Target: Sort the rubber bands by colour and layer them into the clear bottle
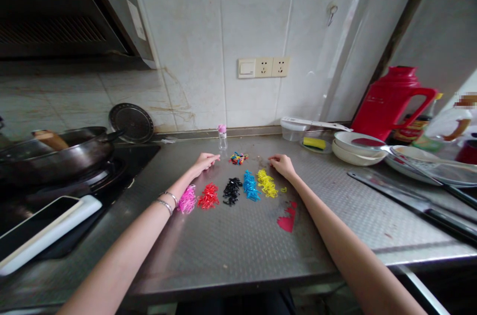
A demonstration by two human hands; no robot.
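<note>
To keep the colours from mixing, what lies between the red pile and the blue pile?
The head view shows the black pile between the red pile and the blue pile, closer to the blue one.

Counter [223, 250] of textured, shiny metal

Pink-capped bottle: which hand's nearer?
Left. The left hand is just left of the pink-capped bottle, nearer the camera; the right hand is farther off, to its right.
</note>
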